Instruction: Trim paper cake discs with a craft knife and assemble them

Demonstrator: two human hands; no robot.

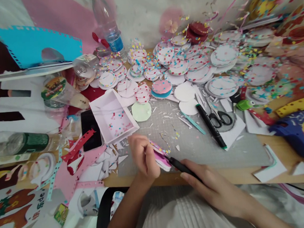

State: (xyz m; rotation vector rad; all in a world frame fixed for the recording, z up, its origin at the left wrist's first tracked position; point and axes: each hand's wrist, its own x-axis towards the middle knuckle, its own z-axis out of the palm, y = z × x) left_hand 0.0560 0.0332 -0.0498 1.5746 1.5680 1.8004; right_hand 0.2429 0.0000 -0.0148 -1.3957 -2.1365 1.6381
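Nearest us, a grey pleated garment (172,211), w/ both forearms reaching in over it. Our R hand (206,181) is closed on a slim black-handled tool (184,167), thumb below, fingers above, tip pointing up & left. Our L hand (142,155), fingers curled tight, grasps a layered pink-and-white disc (162,161) by its left end; the rest sticks out right of the fist, toward the R hand, tilted, edge to us, w/ coloured confetti (156,147) along its upper side. So the disc sits btwn the two hands, over the front part of a grey mat (220,158), tool tip at its right side; can't tell if the tip goes in btwn layers.

Just past the fist: an open white box (104,111) w/ confetti on its floor; left of it, a black phone (90,127) partly under a red strip (78,145). Farther on the mat, paper scraps, a blk marker (211,126) w/ green ends, & scissors (220,117) just right of it. Blue glue gun (293,132) at far right. A pale green disc (141,111) lies near the box.

Beyond: crowded white discs (222,86), many confetti-strewn, then a clear bottle (106,21) standing at the back.
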